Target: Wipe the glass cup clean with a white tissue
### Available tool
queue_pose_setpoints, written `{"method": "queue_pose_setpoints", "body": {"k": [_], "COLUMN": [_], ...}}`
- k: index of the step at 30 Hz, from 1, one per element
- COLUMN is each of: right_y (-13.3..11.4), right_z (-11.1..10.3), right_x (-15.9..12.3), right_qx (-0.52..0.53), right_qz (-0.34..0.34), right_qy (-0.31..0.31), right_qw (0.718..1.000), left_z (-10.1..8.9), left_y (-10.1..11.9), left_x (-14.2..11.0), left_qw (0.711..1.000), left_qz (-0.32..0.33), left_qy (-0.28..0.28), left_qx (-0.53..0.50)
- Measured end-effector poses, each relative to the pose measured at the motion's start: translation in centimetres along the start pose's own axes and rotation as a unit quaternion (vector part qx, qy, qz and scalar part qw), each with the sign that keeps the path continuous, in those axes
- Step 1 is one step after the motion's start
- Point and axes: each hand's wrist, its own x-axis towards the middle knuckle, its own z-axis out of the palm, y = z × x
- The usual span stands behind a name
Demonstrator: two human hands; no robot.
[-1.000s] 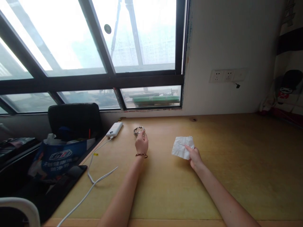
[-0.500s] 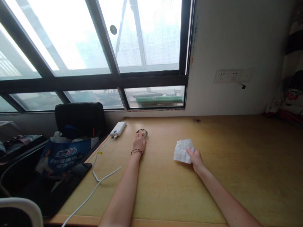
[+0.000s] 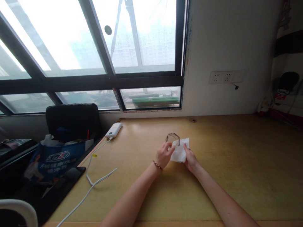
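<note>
My left hand, with a beaded bracelet on its wrist, is closed on a small clear glass dish and holds it just above the wooden desk. My right hand pinches a crumpled white tissue right beside the dish. The tissue touches the dish's lower edge. Both hands meet near the middle of the desk.
A white power bank with a white cable lies at the desk's far left, under the window. A black chair and a blue bag stand left of the desk. Wall sockets sit on the wall behind.
My left hand has taken the glass dish from beside the power bank and carried it right to the tissue. My right hand has stayed put with the tissue.
</note>
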Motion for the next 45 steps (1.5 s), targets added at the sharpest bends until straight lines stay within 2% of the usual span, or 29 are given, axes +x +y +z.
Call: {"method": "queue_pose_setpoints", "body": {"k": [3, 5, 6, 8, 11, 13, 15, 17, 20, 23, 27, 31, 33, 35, 37, 40, 42, 45], "right_y": [0.3, 0.6, 0.7, 0.8, 0.7, 0.4, 0.1, -0.3, -0.9, -1.3, -1.1, -0.1, 0.3, 0.5, 0.1, -1.1, -2.0, -2.8], "right_z": [0.0, -0.3, -0.6, -1.0, -1.4, -1.4, -1.2, -0.9, -0.4, 0.0, 0.3, 0.2, -0.1, -0.6, -0.9, -1.0, -0.8, -0.8], "right_x": [0.0, 0.4, 0.6, 1.1, 1.5, 1.4, 1.1, 0.7, 0.1, -0.3, -0.7, -0.6, -0.3, 0.1, 0.1, -0.5, -1.0, -1.2], "right_qx": [0.016, 0.014, 0.005, -0.027, -0.124, -0.2, -0.234, -0.203, -0.097, -0.043, -0.059, -0.049, -0.063, -0.129, -0.249, -0.416, -0.461, -0.469], "right_qz": [-0.026, -0.046, -0.054, -0.076, -0.135, -0.162, -0.16, -0.141, -0.099, -0.046, 0.019, 0.061, 0.059, 0.028, -0.044, -0.183, -0.242, -0.247], "right_qy": [0.011, 0.034, 0.038, 0.041, 0.052, 0.054, 0.036, 0.0, -0.039, -0.036, -0.039, -0.075, -0.062, -0.029, 0.019, 0.074, 0.077, 0.073], "right_qw": [0.999, 0.998, 0.998, 0.996, 0.982, 0.965, 0.958, 0.969, 0.99, 0.997, 0.997, 0.994, 0.994, 0.991, 0.967, 0.888, 0.85, 0.845], "left_z": [0.0, -0.2, -0.4, -0.6, -0.4, 0.2, 0.8, 1.2, 1.4, 1.5, 1.7, 1.5, 1.1, 0.7, 0.2, -0.7, -1.1, -1.3], "left_y": [2.5, 3.1, 3.1, 3.1, 3.1, 3.1, 3.0, 2.8, 2.3, 1.7, 1.5, 1.9, 2.2, 2.4, 2.6, 3.0, 3.3, 3.6], "left_x": [-0.1, -0.1, -0.1, 0.0, 0.1, 0.0, -0.1, -0.1, -0.1, 0.0, 0.0, 0.2, 0.3, 0.3, 0.3, 0.1, 0.1, 0.2], "left_qw": [0.993, 0.988, 0.987, 0.98, 0.943, 0.913, 0.883, 0.858, 0.842, 0.837, 0.837, 0.873, 0.896, 0.911, 0.917, 0.914, 0.898, 0.842], "left_qz": [0.093, 0.096, 0.071, -0.024, -0.163, -0.202, -0.231, -0.265, -0.299, -0.319, -0.332, -0.284, -0.237, -0.197, -0.176, -0.171, -0.179, -0.213], "left_qy": [-0.02, -0.02, -0.012, 0.011, 0.009, -0.024, -0.05, -0.048, -0.004, 0.043, 0.081, 0.085, 0.075, 0.054, 0.027, -0.004, -0.009, -0.003], "left_qx": [-0.067, -0.121, -0.146, -0.198, -0.289, -0.353, -0.405, -0.438, -0.448, -0.443, -0.427, -0.388, -0.369, -0.358, -0.357, -0.368, -0.402, -0.496]}}
